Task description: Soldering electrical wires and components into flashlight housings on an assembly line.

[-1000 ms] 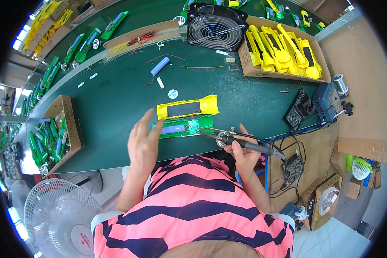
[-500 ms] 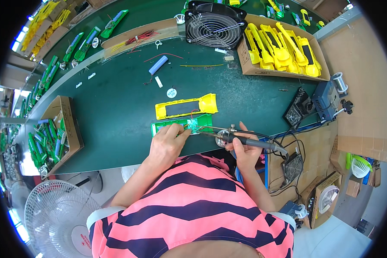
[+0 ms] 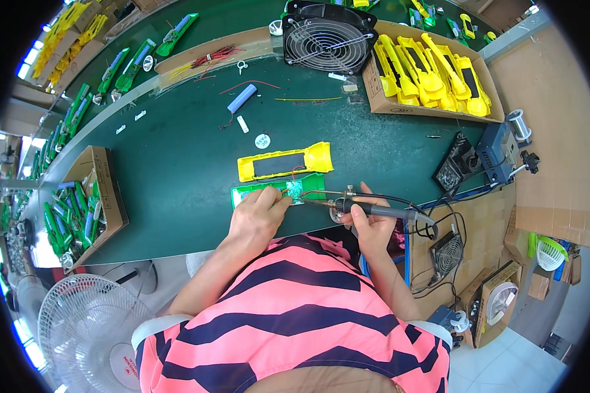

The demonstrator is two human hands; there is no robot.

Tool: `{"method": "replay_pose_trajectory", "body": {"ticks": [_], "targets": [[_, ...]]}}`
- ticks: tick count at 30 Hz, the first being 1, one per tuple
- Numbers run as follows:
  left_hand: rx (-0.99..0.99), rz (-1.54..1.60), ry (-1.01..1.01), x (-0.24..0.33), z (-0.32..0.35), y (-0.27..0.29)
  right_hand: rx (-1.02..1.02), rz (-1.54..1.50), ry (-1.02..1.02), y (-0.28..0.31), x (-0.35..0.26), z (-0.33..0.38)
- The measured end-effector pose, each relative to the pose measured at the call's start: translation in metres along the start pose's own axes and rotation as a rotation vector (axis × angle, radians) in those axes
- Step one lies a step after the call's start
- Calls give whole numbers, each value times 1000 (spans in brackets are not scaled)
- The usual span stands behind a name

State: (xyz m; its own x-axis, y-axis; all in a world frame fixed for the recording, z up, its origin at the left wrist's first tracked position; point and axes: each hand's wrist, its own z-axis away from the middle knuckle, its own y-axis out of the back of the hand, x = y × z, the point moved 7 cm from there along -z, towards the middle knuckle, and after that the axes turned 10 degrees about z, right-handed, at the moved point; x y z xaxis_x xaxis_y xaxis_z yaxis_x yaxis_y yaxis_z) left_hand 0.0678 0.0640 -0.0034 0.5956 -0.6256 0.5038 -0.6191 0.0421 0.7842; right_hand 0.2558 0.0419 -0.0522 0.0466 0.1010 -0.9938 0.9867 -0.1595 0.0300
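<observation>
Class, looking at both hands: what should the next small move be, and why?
Probably settle the soldering iron tip-first on the circuit board, with the left hand held steady: the right hand grasps the iron, which points at the board, and the left hand is at the board's left side. Contact is too small to tell.

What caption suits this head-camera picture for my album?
Left hand at the green casing, right hand holding a soldering iron near its circuit board.
</observation>
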Motion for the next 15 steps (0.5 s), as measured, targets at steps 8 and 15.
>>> {"method": "replay_pose_trajectory", "body": {"ticks": [8, 15], "targets": [[-2, -10, -13, -1, 3, -5, 9, -68, -70, 2, 1, -1], [3, -22, -14, 6, 4, 1, 15, -7, 76, 13, -11, 4]]}}
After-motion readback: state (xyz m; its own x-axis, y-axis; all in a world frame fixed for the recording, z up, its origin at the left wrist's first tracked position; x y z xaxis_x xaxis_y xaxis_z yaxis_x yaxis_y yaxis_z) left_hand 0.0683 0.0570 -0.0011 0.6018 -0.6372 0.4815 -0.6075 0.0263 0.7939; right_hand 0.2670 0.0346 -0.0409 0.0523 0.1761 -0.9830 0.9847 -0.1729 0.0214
